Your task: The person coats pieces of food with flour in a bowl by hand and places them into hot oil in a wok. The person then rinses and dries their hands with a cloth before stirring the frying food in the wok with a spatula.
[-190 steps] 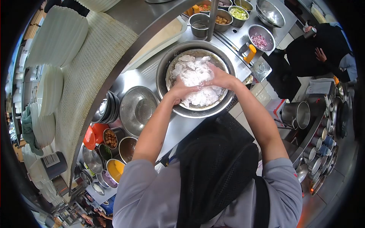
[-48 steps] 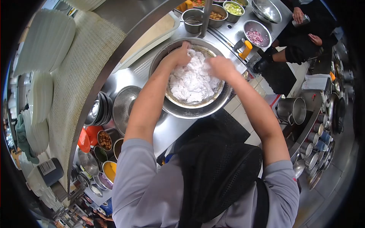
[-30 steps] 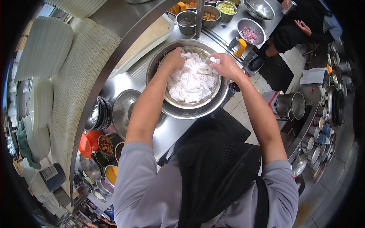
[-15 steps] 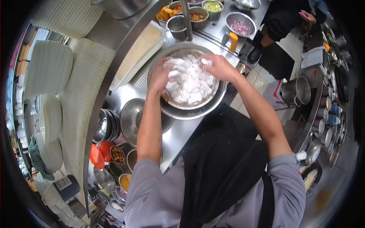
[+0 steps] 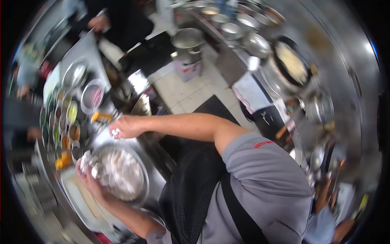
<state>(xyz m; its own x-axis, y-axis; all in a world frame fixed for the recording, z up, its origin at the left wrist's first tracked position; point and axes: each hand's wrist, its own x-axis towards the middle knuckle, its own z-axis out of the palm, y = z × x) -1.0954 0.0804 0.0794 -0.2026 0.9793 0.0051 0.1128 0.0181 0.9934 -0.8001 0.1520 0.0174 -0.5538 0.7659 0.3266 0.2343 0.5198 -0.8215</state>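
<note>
The white-coated mass [image 5: 122, 173] lay inside your big metal bowl [image 5: 147, 175], heaped and lumpy, powdery white with faint pinkish-beige patches; motion blur smeared its surface, so you could not make out separate pieces there. The bowl sat on the metal counter [image 5: 153, 184].

Your left hand [image 5: 90, 181] was at the bowl's side nearest the tray, partly open, its fingers cupped around a ragged white clump [image 5: 90, 162] that hid part of the rim. Your right hand [image 5: 125, 127] was just beyond the bowl's upper edge in view, its fingers curled in around small white lumps [image 5: 115, 132]; whether its palm held more, you could not tell.

Right beside that hand, beyond the bowl, was a yellow handle [image 5: 101, 117], and past it a bowl of pink chopped pieces [image 5: 93, 96]. Small round containers [image 5: 73, 112], one with green contents, crowded the counter up and to the left of the bowl. The pale tray [image 5: 77, 195] lay near the bowl, with your left forearm [image 5: 130, 215] reaching in between. Well apart from the bowl, across the tiled floor, were a tall pot [image 5: 187, 39] and a dark pan [image 5: 290, 61] with pale contents. Another person's hand [image 5: 98, 23] was far from the bowl.
</note>
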